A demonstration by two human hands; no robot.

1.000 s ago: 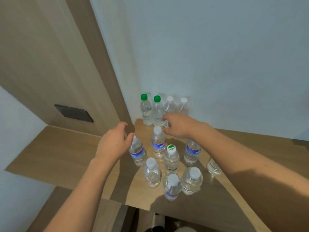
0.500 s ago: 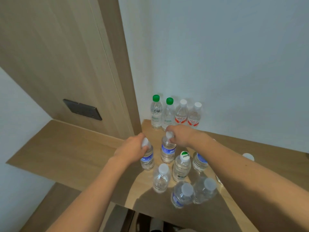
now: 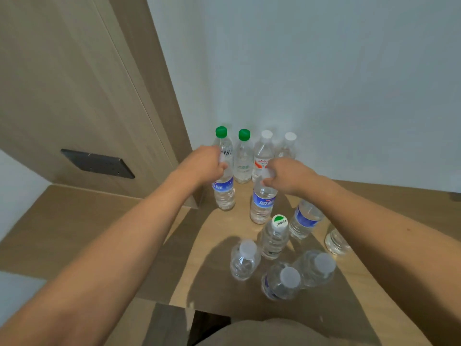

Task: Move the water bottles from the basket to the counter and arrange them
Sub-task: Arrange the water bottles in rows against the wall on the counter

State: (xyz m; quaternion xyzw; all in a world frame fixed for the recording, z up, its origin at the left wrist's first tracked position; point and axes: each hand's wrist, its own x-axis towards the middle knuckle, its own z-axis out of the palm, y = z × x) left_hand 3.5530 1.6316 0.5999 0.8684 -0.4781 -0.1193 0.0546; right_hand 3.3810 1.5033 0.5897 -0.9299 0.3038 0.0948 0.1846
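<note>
Head view of a wooden counter (image 3: 74,221) in a corner. L hand (image 3: 203,164) curls round the top of a blue-label bottle (image 3: 223,193); R hand (image 3: 287,176) pinches the cap end of a second blue-label bottle (image 3: 262,203). Both bottles upright, just in front of a back row (image 3: 254,156) of four along the wall: two green caps, two white. Six more bottles stand nearer (image 3: 277,248)
</note>
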